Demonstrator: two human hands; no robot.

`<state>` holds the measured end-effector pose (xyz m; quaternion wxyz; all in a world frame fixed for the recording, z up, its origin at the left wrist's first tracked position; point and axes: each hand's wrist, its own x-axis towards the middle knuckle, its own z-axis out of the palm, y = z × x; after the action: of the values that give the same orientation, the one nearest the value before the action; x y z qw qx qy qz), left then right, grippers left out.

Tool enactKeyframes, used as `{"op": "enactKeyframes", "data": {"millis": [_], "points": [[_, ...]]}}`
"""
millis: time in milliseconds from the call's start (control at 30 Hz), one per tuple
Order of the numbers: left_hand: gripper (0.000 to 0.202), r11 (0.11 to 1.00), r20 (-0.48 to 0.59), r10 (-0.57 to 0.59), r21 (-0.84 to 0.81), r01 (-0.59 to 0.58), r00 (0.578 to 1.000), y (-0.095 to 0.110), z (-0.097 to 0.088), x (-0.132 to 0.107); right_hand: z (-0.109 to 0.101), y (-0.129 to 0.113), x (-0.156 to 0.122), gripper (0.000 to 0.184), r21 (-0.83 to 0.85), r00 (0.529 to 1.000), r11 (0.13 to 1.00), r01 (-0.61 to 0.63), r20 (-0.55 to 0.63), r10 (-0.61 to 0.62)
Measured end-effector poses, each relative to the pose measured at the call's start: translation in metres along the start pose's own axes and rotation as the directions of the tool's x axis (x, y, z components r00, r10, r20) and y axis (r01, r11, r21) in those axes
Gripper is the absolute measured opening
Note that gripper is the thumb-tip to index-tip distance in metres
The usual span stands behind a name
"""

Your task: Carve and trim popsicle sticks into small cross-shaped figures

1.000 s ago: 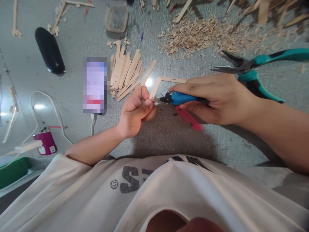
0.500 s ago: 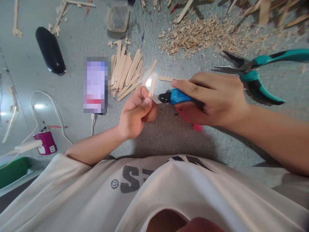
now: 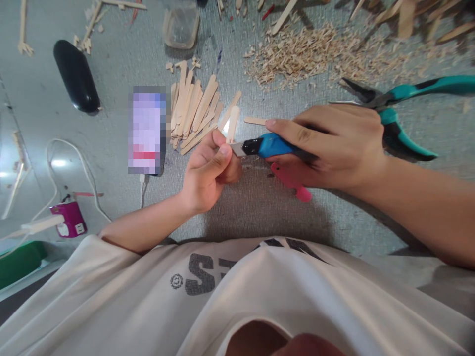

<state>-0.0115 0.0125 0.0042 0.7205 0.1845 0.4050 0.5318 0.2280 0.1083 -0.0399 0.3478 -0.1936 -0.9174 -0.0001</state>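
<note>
My left hand point(image 3: 208, 170) pinches a wooden popsicle stick point(image 3: 233, 123), whose rounded end points up and away from me. Wrapped around a blue and black utility knife point(image 3: 274, 146), my right hand point(image 3: 330, 146) holds the blade against the stick close to my left thumb. The lower part of the stick is hidden by my fingers. Another popsicle stick point(image 3: 255, 120) lies on the table beside my right index finger. Below the knife a pink fish-shaped piece point(image 3: 287, 180) shows, partly covered by my right hand.
Popsicle sticks point(image 3: 193, 106) lie heaped beyond my left hand, next to a blurred phone point(image 3: 145, 131) on a cable. Wood shavings point(image 3: 300, 57) cover the back. Teal-handled pliers point(image 3: 393, 106) lie at right. A black case point(image 3: 76, 76) and purple adapter point(image 3: 70, 220) are at left.
The blade and the held stick have shifted slightly to the left, and the stick's angle has changed a little. My right hand has moved slightly and now covers more of the pliers.
</note>
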Motion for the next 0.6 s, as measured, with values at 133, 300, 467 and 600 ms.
{"op": "enactKeyframes", "data": {"millis": [133, 300, 467, 600], "points": [[0.050, 0.998, 0.030, 0.038, 0.039, -0.039, 0.999, -0.002, -0.003, 0.001, -0.003, -0.001, 0.002, 0.052, 0.068, 0.999, 0.998, -0.014, 0.035, 0.011], [0.040, 0.998, -0.046, 0.042, 0.046, -0.040, 0.998, -0.005, -0.007, 0.001, 0.001, -0.009, 0.002, 0.050, 0.090, 0.995, 0.992, -0.091, -0.037, 0.095], [0.033, 0.994, -0.113, 0.094, 0.062, -0.088, 0.989, -0.007, -0.004, -0.001, 0.002, -0.009, 0.001, 0.054, 0.109, 0.995, 0.990, -0.092, -0.026, 0.096], [0.039, 0.985, -0.155, 0.161, 0.092, -0.148, 0.975, -0.009, -0.001, -0.001, 0.001, -0.008, 0.002, 0.046, 0.083, 0.995, 0.992, -0.098, -0.023, 0.100]]}}
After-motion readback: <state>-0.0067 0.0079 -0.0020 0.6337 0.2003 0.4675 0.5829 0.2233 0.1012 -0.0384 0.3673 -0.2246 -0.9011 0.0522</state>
